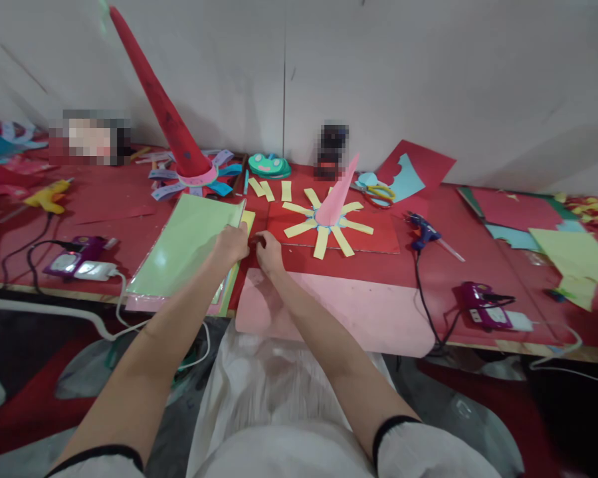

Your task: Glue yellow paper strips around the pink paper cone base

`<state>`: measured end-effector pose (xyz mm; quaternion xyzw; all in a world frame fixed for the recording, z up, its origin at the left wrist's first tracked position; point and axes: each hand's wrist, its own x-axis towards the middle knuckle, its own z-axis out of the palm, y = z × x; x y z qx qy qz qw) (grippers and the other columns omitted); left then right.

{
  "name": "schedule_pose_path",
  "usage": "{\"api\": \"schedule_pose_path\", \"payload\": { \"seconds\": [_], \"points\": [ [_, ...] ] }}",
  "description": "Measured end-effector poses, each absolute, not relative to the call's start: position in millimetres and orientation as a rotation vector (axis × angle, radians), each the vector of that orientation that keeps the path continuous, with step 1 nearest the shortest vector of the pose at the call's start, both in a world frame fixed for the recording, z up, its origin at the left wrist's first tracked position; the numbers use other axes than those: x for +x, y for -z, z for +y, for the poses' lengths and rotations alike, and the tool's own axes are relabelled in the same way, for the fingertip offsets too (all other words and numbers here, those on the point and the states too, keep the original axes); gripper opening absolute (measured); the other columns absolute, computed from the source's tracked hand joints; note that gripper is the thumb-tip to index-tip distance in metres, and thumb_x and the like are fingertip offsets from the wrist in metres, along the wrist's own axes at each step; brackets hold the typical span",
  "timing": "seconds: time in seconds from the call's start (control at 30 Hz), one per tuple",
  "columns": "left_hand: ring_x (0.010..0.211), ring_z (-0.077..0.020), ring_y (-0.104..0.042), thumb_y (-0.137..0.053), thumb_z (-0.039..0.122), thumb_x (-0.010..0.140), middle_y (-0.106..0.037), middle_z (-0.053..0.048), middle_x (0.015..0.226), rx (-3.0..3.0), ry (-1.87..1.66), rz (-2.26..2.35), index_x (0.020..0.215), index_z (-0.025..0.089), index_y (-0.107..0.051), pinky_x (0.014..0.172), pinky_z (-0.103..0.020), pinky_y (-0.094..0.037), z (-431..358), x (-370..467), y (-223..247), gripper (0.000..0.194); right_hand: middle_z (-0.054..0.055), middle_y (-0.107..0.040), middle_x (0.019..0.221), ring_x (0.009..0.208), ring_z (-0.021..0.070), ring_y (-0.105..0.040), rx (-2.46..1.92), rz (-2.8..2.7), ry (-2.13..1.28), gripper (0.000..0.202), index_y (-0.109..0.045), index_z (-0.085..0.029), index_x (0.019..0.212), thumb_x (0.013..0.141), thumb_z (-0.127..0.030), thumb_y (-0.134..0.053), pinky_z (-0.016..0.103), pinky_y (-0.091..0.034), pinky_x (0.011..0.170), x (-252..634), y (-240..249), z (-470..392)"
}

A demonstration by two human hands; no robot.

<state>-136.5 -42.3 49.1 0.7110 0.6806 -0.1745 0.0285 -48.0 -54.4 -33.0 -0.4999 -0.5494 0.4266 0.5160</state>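
Note:
My left hand (232, 243) is closed at the right edge of a stack of green paper (184, 245) in clear plastic. Its fingers curl over the edge there, and a yellow sheet (248, 224) shows beneath. Close beside it, my right hand (270, 252) has its fingers curled in a pinch above the red table; whatever they may hold is hidden. A pink paper cone (335, 199) ringed with yellow strips (321, 243) stands on a red sheet (381, 240) to the right. Nearest my body, a large pink sheet (339, 309) hangs slightly over the table edge.
A tall red cone (162, 109) stands back left. Yellow-handled scissors (379, 192) lie behind the pink cone. A blue glue gun (422, 229) and a yellow glue gun (50, 197) trail cords. Purple power strips (481, 305) sit near the front edge. Green frog-face pieces (269, 166) lie at the back.

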Motion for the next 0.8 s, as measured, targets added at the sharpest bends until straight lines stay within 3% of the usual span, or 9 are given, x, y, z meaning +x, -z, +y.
{"api": "schedule_pose_path", "payload": {
  "seconds": [0.13,0.27,0.37,0.47,0.63,0.8],
  "points": [
    [0.103,-0.0313,-0.059,-0.042,0.015,0.081,-0.060,-0.026,0.105,2.217,0.502,2.124,0.125,0.005,-0.039,0.080,-0.034,-0.046,-44,-135,-46,0.046,0.000,-0.061,0.083,0.083,0.0130,-0.059,-1.208,-1.346,-0.997,0.024,-0.055,-0.022,0.080,0.070,-0.006,-0.040,0.029,-0.047,0.088,-47,32,-55],
    [0.101,-0.0303,-0.061,-0.034,0.017,0.085,-0.061,-0.023,0.106,2.240,0.496,2.085,0.138,0.008,-0.027,0.082,-0.036,-0.046,-46,-138,-51,0.054,0.000,-0.060,0.081,0.082,0.0126,-0.059,-1.183,-1.323,-1.023,0.023,-0.055,-0.022,0.076,0.071,-0.006,-0.039,0.028,-0.048,0.086,-47,35,-54],
    [0.102,-0.0297,-0.061,-0.028,0.013,0.086,-0.060,-0.021,0.111,2.308,0.560,1.996,0.137,0.015,-0.036,0.082,-0.037,-0.046,-47,-143,-56,0.051,0.000,-0.060,0.082,0.084,0.0129,-0.059,-1.177,-1.305,-1.024,0.023,-0.055,-0.022,0.076,0.072,-0.007,-0.040,0.030,-0.048,0.088,-49,38,-54],
    [0.102,-0.0304,-0.061,-0.032,0.013,0.084,-0.062,-0.019,0.110,2.290,0.537,2.004,0.125,0.015,-0.049,0.081,-0.036,-0.046,-46,-152,-58,0.044,0.001,-0.060,0.084,0.085,0.0134,-0.059,-1.169,-1.318,-1.025,0.023,-0.056,-0.022,0.077,0.071,-0.006,-0.040,0.031,-0.048,0.089,-49,40,-53],
    [0.101,-0.0309,-0.062,-0.046,0.027,0.083,-0.066,-0.016,0.103,2.263,0.438,2.031,0.128,0.017,-0.044,0.081,-0.036,-0.046,-41,-162,-53,0.046,0.001,-0.060,0.082,0.082,0.0132,-0.060,-1.183,-1.317,-1.035,0.024,-0.056,-0.021,0.077,0.071,-0.004,-0.039,0.029,-0.049,0.086,-49,36,-53],
    [0.100,-0.0313,-0.062,-0.055,0.024,0.077,-0.064,-0.020,0.105,2.219,0.489,2.059,0.123,0.010,-0.044,0.079,-0.034,-0.047,-42,-149,-49,0.049,0.001,-0.063,0.082,0.083,0.0132,-0.061,-1.232,-1.319,-1.014,0.022,-0.057,-0.021,0.076,0.072,-0.005,-0.041,0.028,-0.048,0.085,-47,30,-56]
  ]
}}
